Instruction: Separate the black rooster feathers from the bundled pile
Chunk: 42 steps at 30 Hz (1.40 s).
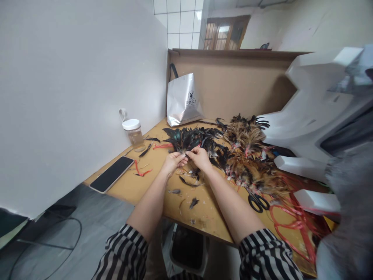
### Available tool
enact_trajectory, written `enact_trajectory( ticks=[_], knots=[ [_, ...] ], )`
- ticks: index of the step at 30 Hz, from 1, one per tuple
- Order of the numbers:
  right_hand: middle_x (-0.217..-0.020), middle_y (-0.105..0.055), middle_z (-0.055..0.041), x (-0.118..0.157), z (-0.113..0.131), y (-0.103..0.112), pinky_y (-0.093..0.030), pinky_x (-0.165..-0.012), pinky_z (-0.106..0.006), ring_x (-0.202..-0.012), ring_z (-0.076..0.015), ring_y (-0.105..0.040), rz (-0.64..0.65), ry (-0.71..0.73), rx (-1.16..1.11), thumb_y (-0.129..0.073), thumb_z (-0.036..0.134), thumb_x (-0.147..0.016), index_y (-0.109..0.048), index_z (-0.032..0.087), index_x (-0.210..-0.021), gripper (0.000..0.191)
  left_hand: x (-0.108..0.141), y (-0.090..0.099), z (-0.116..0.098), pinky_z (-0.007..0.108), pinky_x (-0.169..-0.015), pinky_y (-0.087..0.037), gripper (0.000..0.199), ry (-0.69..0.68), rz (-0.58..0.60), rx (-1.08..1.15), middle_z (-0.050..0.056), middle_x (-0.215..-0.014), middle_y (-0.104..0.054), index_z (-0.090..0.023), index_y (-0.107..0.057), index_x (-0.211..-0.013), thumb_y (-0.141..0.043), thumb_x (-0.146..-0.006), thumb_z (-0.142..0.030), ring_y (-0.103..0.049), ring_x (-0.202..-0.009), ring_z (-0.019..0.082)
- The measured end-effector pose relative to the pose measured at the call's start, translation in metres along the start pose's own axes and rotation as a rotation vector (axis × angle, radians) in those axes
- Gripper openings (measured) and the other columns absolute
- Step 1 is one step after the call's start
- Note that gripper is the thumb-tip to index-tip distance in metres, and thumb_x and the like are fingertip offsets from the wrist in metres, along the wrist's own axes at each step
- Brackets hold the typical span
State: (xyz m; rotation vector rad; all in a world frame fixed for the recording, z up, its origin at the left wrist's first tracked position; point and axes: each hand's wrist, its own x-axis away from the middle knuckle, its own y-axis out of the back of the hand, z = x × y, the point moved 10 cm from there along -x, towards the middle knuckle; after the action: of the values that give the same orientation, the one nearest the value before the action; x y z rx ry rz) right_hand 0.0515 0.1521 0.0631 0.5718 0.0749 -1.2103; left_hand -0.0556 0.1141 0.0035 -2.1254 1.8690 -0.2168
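My left hand is closed in a pinch around the pale quill ends of a bunch of dark feathers. The feathers fan out beyond my fingers, black with a green sheen. Against the same quill ends, my right hand pinches with thumb and forefinger, close to the left fingertips. What exactly lies between the right fingertips is too small to make out. More black feathers lie just behind and to the right. Loose feather scraps lie on the table below my hands.
Bundles of brown feathers, black-handled scissors and red plastic strips occupy the right side. At the left are a phone and a lidded jar. A silver bag stands behind; a bin sits below the table edge.
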Motion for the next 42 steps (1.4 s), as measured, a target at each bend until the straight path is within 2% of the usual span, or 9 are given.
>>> enact_trajectory(
  ticks=[6,12,17,20,26,30,35,40,42],
  knots=[
    [-0.051,-0.048,0.0025,0.002,0.006,-0.004,-0.031,-0.047,-0.020,-0.049,-0.0079,-0.039,0.027,0.027,-0.120,-0.059,0.036,-0.064,-0.053,0.014,-0.056,0.024,0.000,0.000,-0.002,0.016,-0.045,-0.040,0.022,-0.022,0.028,-0.025,0.005,-0.060,-0.062,-0.009,-0.061,-0.069,-0.066,-0.064,-0.030,-0.052,-0.047,0.006],
    [-0.067,-0.055,0.0000,0.003,0.001,0.013,-0.033,-0.044,-0.019,-0.050,-0.0074,-0.043,-0.119,-0.087,-0.444,-0.056,0.046,-0.066,-0.057,0.016,-0.090,0.039,0.004,-0.001,-0.003,0.013,-0.045,-0.039,0.018,0.023,0.044,0.201,0.002,-0.060,-0.060,-0.010,-0.058,-0.065,-0.068,-0.063,-0.024,-0.052,-0.047,0.004],
    [-0.075,-0.056,-0.0003,-0.001,-0.003,0.011,-0.033,-0.043,-0.017,-0.051,-0.0062,-0.046,-0.053,-0.106,-0.520,-0.061,0.041,-0.062,-0.055,0.018,-0.100,0.045,0.008,-0.007,-0.002,0.012,-0.044,-0.039,0.015,0.075,0.106,0.304,0.001,-0.058,-0.058,-0.010,-0.056,-0.064,-0.068,-0.064,-0.020,-0.051,-0.046,0.003],
    [-0.072,-0.056,0.0013,0.000,-0.001,0.006,-0.033,-0.043,-0.017,-0.050,-0.0056,-0.046,-0.031,-0.111,-0.593,-0.065,0.037,-0.060,-0.056,0.018,-0.098,0.043,0.009,-0.011,-0.001,0.012,-0.043,-0.039,0.014,0.083,0.147,0.304,0.001,-0.058,-0.058,-0.010,-0.056,-0.065,-0.067,-0.065,-0.019,-0.051,-0.045,0.003],
    [-0.059,-0.054,0.0027,0.005,-0.001,-0.007,-0.027,-0.038,-0.017,-0.043,-0.0046,-0.042,0.040,-0.219,-0.725,-0.067,0.039,-0.057,-0.056,0.015,-0.074,0.032,0.010,-0.013,0.002,0.012,-0.044,-0.040,0.015,0.103,0.166,0.258,0.002,-0.059,-0.059,-0.009,-0.057,-0.068,-0.067,-0.065,-0.019,-0.052,-0.047,0.004],
    [-0.058,-0.054,0.0034,0.004,-0.004,-0.008,-0.026,-0.039,-0.017,-0.042,-0.0034,-0.039,0.081,-0.240,-0.700,-0.068,0.038,-0.056,-0.057,0.015,-0.072,0.030,0.007,-0.005,-0.004,0.011,-0.043,-0.040,0.013,0.076,0.119,0.326,0.001,-0.058,-0.057,-0.009,-0.056,-0.066,-0.067,-0.065,-0.017,-0.051,-0.046,0.003],
    [-0.056,-0.056,0.0029,0.008,0.009,-0.002,-0.028,-0.041,-0.017,-0.042,-0.0034,-0.039,0.264,-0.177,-0.553,-0.068,0.037,-0.058,-0.061,0.014,-0.070,0.027,0.001,0.030,-0.019,0.009,-0.043,-0.039,0.007,-0.045,-0.085,0.527,-0.001,-0.061,-0.056,-0.011,-0.055,-0.070,-0.062,-0.069,-0.012,-0.049,-0.048,0.002],
    [-0.061,-0.063,-0.0032,0.042,0.033,-0.024,-0.037,-0.051,-0.021,-0.051,-0.0087,-0.050,0.833,-0.102,-0.213,-0.064,0.039,-0.061,-0.067,0.011,-0.066,0.028,0.000,0.059,-0.020,0.008,-0.042,-0.038,0.004,-0.096,-0.273,0.594,-0.001,-0.062,-0.056,-0.012,-0.055,-0.072,-0.058,-0.072,-0.010,-0.050,-0.047,0.001],
    [-0.060,-0.063,-0.0020,0.044,0.031,-0.030,-0.037,-0.051,-0.021,-0.051,-0.0092,-0.050,0.866,-0.069,-0.128,-0.063,0.038,-0.061,-0.068,0.012,-0.067,0.026,0.000,0.064,-0.020,0.008,-0.042,-0.038,0.004,-0.106,-0.305,0.596,-0.001,-0.062,-0.057,-0.012,-0.055,-0.072,-0.057,-0.072,-0.009,-0.050,-0.047,0.001]
  ],
)
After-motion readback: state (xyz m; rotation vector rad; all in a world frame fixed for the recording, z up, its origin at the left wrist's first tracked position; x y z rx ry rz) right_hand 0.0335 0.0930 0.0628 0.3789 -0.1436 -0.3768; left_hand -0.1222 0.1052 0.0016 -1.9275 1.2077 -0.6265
